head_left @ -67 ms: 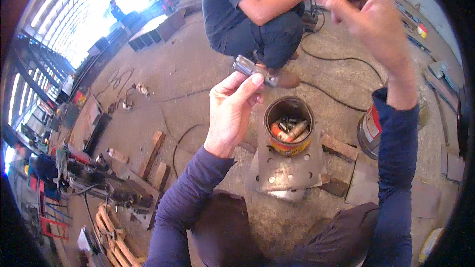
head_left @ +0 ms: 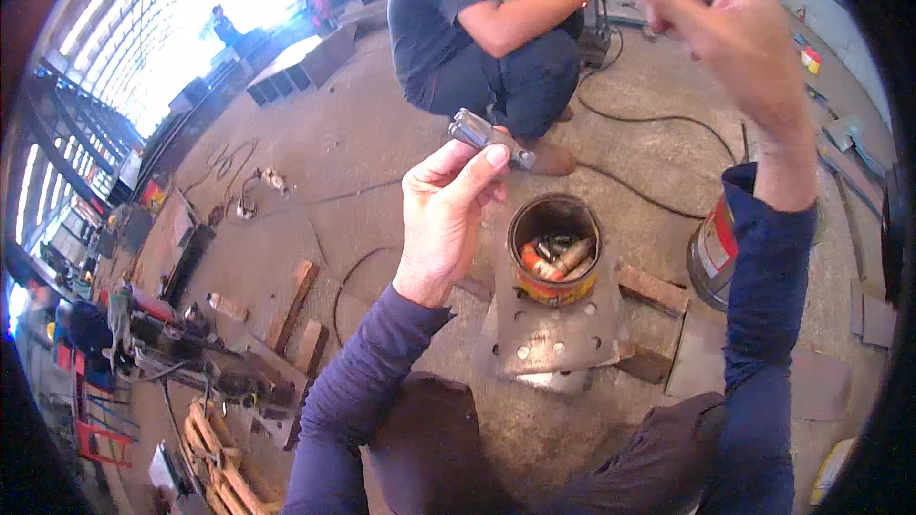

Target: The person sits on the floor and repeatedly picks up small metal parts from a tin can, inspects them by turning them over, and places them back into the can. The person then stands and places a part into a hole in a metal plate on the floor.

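My left hand [head_left: 444, 205] is raised in front of me, its thumb and fingers pinching a shiny metal annular cutter [head_left: 474, 132]. The cutter's fluted, toothed end tilts up and to the left, and its shank points down to the right. At the upper right is my right hand [head_left: 720, 24], blurred, with thumb and forefinger close together and the other fingers curled; anything held there is too small or hidden to make out. Below the cutter, a round tin [head_left: 558, 291] with a dark rim holds several metal cylindrical pieces and an orange one [head_left: 541, 262].
The tin stands on perforated metal plates [head_left: 534, 329] beside wooden blocks [head_left: 653, 291]. A second tin [head_left: 711, 257] is partly behind my right sleeve. A person [head_left: 453, 29] squats ahead, near a black cable [head_left: 658, 119]. Tools and a wooden pallet [head_left: 215, 458] lie at left.
My right hand has shifted slightly right. The left hand and annular cutter stay almost in place, while the view has tilted a little.
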A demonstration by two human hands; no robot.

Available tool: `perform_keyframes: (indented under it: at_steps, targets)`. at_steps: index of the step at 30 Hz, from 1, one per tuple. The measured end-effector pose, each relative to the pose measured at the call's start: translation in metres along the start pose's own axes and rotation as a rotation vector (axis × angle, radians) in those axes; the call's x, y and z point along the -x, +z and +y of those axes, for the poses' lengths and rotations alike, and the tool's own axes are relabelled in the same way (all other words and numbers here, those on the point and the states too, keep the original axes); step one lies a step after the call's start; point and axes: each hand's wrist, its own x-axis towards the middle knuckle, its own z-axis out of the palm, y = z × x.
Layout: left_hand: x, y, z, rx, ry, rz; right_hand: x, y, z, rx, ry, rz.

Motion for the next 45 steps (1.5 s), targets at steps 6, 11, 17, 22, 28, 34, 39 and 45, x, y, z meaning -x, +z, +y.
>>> perform_keyframes:
  at_steps: [6, 11, 17, 22, 28, 34, 39, 45]
  targets:
    - [-0.072, 0.054, 0.044, -0.583, 0.727, -0.040, 0.027, -0.054, -0.026, 0.111, 0.078, 0.245]
    - [-0.080, 0.080, 0.055, -0.565, 0.977, 0.005, 0.027, -0.031, -0.016, 0.076, -0.025, 0.196]
    - [-0.085, 0.086, 0.039, -0.391, 0.795, -0.115, 0.035, -0.019, -0.007, 0.124, -0.014, 0.141]
    - [-0.078, 0.087, 0.039, -0.310, 0.588, -0.171, 0.037, -0.004, -0.013, 0.075, -0.015, 0.089]
    - [-0.071, 0.093, 0.047, -0.181, 0.410, -0.215, 0.036, 0.001, -0.009, 0.103, -0.090, 0.095]
    - [-0.072, 0.091, 0.044, -0.131, 0.343, -0.244, 0.034, 0.000, -0.009, 0.117, -0.128, 0.111]
    - [-0.072, 0.092, 0.041, -0.099, 0.301, -0.275, 0.036, -0.004, -0.007, 0.105, -0.114, 0.126]
    - [-0.070, 0.091, 0.042, -0.123, 0.275, -0.307, 0.039, -0.012, -0.011, 0.117, -0.124, 0.109]
